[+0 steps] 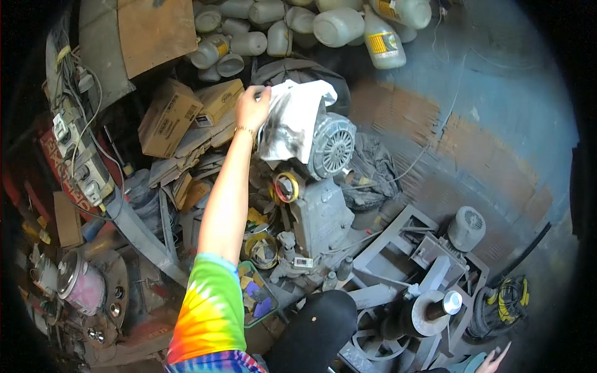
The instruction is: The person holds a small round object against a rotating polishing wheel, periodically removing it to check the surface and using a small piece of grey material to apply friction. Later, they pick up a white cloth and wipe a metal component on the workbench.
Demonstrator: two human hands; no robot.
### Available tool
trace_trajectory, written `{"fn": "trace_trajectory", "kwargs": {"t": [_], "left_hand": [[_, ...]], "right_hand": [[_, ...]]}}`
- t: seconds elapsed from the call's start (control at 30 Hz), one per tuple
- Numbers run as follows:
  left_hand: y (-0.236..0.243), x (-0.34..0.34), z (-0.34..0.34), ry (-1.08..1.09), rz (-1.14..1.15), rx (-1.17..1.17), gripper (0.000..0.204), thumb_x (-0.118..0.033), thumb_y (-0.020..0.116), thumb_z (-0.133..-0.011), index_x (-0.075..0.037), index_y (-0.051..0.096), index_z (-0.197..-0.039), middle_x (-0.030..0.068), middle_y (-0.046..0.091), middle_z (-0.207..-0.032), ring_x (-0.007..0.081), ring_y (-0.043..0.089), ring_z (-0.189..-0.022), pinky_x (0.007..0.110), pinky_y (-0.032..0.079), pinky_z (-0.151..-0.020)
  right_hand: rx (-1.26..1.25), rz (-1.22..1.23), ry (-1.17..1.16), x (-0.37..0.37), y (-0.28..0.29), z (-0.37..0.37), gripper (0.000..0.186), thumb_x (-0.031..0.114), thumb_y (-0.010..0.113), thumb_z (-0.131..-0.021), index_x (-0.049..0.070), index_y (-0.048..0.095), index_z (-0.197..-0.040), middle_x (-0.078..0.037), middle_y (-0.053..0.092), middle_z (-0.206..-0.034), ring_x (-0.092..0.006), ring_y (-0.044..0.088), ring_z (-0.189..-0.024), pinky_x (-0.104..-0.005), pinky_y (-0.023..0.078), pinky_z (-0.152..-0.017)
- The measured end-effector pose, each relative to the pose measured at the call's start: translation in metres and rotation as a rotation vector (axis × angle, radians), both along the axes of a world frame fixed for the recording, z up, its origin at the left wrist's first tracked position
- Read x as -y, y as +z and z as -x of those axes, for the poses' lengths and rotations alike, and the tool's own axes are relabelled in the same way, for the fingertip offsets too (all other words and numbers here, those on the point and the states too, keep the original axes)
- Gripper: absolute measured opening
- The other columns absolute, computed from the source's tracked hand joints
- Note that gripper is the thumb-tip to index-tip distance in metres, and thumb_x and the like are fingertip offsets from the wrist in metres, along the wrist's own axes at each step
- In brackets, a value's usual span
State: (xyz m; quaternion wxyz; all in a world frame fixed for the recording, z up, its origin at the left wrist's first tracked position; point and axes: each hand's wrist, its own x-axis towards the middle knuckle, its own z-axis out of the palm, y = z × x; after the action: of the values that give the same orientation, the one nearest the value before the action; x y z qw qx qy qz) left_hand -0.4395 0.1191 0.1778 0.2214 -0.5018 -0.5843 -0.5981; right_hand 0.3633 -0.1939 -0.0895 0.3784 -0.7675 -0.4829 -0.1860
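My left arm reaches far forward in a tie-dye sleeve. My left hand (252,110) is closed on the edge of a white cloth (292,118) with dark smudges. The cloth lies draped over the top of a dusty grey machine (320,214), beside its round finned motor cover (332,145). Below the cloth, a roll of yellow tape (286,187) hangs on the machine's left side. At the lower right edge, my right hand (493,360) shows only in part, its fingers stretched out and apart. Next to it is a teal surface (474,363) that I cannot identify.
Plastic jugs (339,28) are piled at the back, with cardboard boxes (169,118) left of the machine. A metal frame with a motor (466,229) stands at right, near a coiled cable (507,301). Power sockets (81,161) line a beam at left. A bin of sponges (258,298) sits low.
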Motion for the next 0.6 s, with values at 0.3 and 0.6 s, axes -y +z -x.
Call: {"fn": "trace_trajectory", "kwargs": {"t": [0.3, 0.6], "left_hand": [[0.031, -0.05, 0.005, -0.057, 0.423, -0.07, 0.028, -0.034, 0.071, -0.082, -0.008, 0.076, -0.092, 0.0207, 0.071, -0.107, 0.0393, 0.063, -0.111, 0.047, 0.048, -0.097], [0.041, -0.036, 0.0, -0.022, 0.551, -0.158, 0.024, -0.026, 0.07, -0.08, -0.007, 0.069, -0.095, 0.0216, 0.07, -0.105, 0.0386, 0.066, -0.105, 0.045, 0.051, -0.092]], "right_hand": [[-0.123, -0.033, 0.231, -0.034, 0.071, 0.021, 0.06, 0.018, 0.064, -0.092, 0.005, 0.045, -0.148, -0.023, 0.053, -0.143, -0.0367, 0.052, -0.131, -0.0421, 0.04, -0.108], [-0.145, -0.258, 0.567, -0.083, 0.135, 0.054, 0.058, -0.004, 0.053, -0.094, 0.003, 0.042, -0.15, -0.01, 0.059, -0.113, -0.0183, 0.056, -0.097, -0.0292, 0.044, -0.092]]}}
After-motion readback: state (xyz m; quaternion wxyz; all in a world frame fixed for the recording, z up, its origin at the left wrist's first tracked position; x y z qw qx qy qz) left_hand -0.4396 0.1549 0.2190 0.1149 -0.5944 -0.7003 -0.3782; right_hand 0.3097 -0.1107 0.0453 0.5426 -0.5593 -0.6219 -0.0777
